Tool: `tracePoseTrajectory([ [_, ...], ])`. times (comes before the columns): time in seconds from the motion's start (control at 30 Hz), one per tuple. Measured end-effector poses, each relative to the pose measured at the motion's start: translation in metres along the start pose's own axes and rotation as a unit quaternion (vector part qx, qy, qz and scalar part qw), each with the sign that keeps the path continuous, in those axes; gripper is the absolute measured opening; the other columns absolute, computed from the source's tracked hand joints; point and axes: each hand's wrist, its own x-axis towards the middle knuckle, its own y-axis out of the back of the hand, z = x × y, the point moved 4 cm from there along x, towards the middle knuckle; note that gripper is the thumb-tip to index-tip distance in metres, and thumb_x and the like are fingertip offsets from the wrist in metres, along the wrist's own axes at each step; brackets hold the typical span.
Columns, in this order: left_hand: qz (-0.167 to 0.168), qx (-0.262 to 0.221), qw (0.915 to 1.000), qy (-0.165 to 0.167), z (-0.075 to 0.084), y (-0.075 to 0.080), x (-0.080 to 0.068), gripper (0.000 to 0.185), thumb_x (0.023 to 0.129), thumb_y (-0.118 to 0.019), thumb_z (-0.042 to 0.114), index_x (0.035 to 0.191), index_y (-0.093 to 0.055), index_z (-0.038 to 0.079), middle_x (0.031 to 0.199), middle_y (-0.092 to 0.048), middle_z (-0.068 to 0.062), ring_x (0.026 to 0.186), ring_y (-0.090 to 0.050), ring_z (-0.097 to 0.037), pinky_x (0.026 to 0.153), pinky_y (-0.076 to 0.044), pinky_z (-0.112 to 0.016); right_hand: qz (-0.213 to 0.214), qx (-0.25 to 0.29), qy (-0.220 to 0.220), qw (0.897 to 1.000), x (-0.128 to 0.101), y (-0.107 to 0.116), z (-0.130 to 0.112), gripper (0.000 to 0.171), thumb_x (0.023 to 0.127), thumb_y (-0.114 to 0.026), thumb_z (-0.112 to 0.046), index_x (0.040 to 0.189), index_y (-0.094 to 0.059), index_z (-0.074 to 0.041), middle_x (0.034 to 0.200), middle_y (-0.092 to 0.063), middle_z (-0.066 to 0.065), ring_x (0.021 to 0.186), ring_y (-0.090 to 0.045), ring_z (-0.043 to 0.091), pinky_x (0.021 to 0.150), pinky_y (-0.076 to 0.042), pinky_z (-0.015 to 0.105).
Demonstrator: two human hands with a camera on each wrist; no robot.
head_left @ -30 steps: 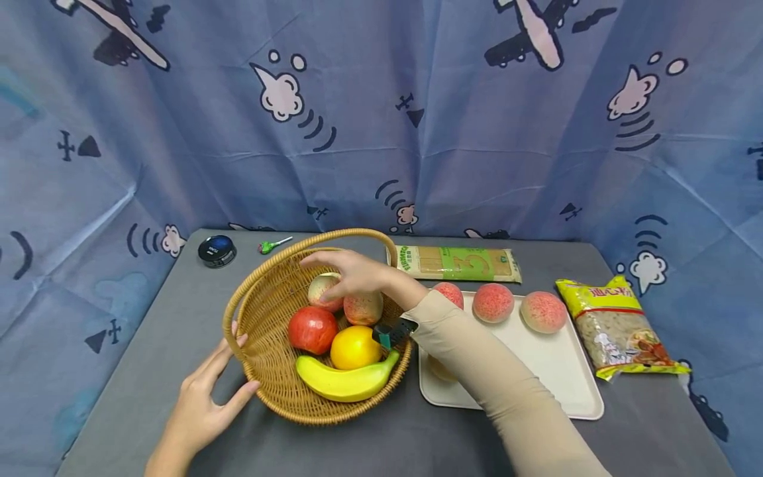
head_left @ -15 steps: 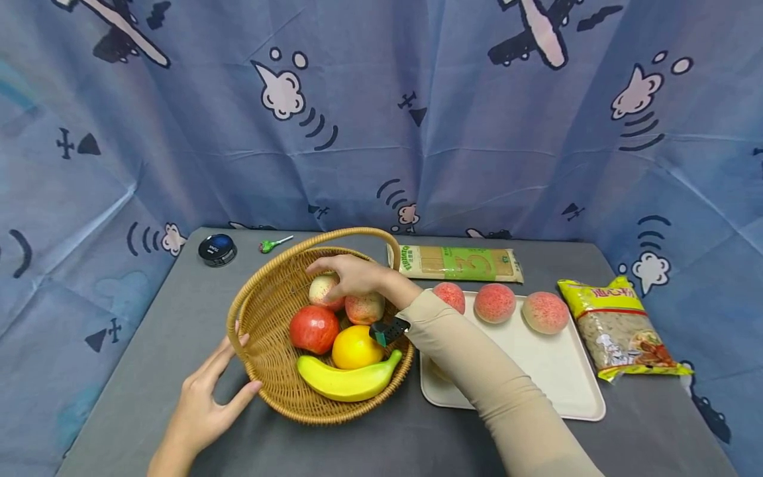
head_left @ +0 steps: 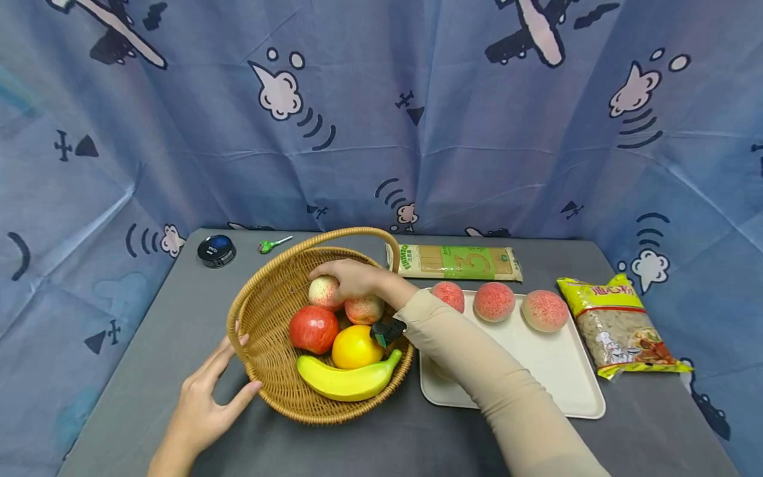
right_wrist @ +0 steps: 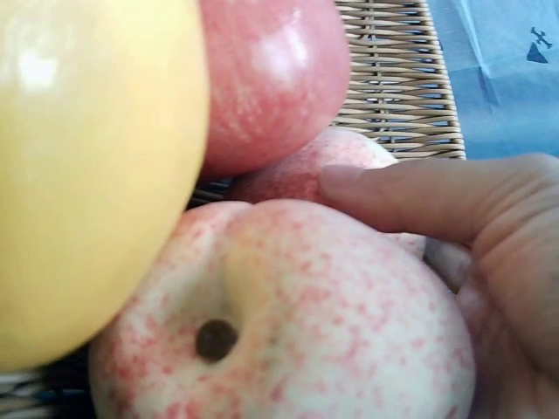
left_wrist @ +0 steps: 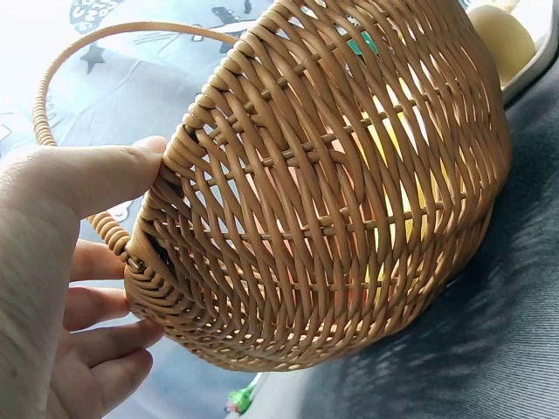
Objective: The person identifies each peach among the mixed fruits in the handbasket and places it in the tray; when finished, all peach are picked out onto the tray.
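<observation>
A wicker basket (head_left: 262,278) with a hoop handle stands mid-table. It holds two peaches, a red apple (head_left: 312,329), an orange (head_left: 354,346) and a banana (head_left: 346,383). My right hand (head_left: 352,278) reaches in from the right and grips the far peach (head_left: 320,291), fingers curled over it. In the right wrist view the thumb (right_wrist: 410,196) lies across that peach (right_wrist: 306,170), and the second peach (right_wrist: 288,323) sits under the palm. My left hand (head_left: 208,391) rests against the basket's left side, thumb on the rim (left_wrist: 175,166), fingers fairly straight.
A white tray (head_left: 554,371) right of the basket carries three peaches along its far edge. Behind it lies a noodle pack (head_left: 456,263), and a yellow food bag (head_left: 616,328) lies at the far right. A black tin (head_left: 216,250) and a small green item (head_left: 271,245) sit back left.
My right hand has sunk lower into the basket and its fingers have closed over the far peach. The left hand and the basket have stayed put.
</observation>
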Motion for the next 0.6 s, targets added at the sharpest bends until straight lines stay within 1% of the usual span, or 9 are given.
tracePoseTrajectory([
  [0.13,0.001,-0.004,1.0000,-0.004,0.0009,-0.0005,0.0005,0.072,0.066,-0.084,0.011,0.132,-0.055,0.004,0.141,-0.049,-0.017,0.134,-0.035,0.003,0.107,-0.026,-0.007,-0.001,-0.020,0.002,1.000,0.0013,-0.0010,0.0005,0.062,0.080,-0.070,-0.005,0.138,-0.050,-0.016,0.142,-0.048,0.003,0.116,-0.050,0.018,0.098,-0.043,0.032],
  [0.33,0.002,0.005,1.0000,-0.005,0.0021,-0.0005,0.0011,0.072,0.066,-0.084,0.012,0.132,-0.056,0.004,0.139,-0.050,-0.019,0.133,-0.035,0.005,0.107,-0.025,-0.006,0.012,-0.043,0.029,0.999,0.0030,-0.0012,-0.0006,0.060,0.078,-0.074,-0.009,0.134,-0.053,-0.014,0.139,-0.051,0.005,0.117,-0.050,0.019,0.098,-0.043,0.031],
  [0.47,0.001,0.011,0.9999,0.000,0.0027,-0.0005,0.0016,0.072,0.067,-0.083,0.012,0.132,-0.055,0.006,0.137,-0.053,-0.020,0.133,-0.034,0.007,0.106,-0.024,-0.005,0.041,-0.067,0.056,0.995,0.0031,-0.0003,-0.0010,0.056,0.077,-0.077,-0.016,0.129,-0.056,-0.011,0.129,-0.055,0.006,0.111,-0.053,0.019,0.095,-0.045,0.029],
  [0.6,0.000,0.015,0.9999,0.002,0.0032,-0.0002,0.0017,0.072,0.067,-0.083,0.012,0.133,-0.055,0.006,0.136,-0.053,-0.019,0.132,-0.033,0.008,0.105,-0.024,-0.004,0.088,-0.076,0.068,0.991,0.0013,0.0039,-0.0023,0.055,0.076,-0.078,-0.024,0.126,-0.058,-0.011,0.122,-0.057,0.006,0.106,-0.054,0.018,0.091,-0.047,0.027],
])
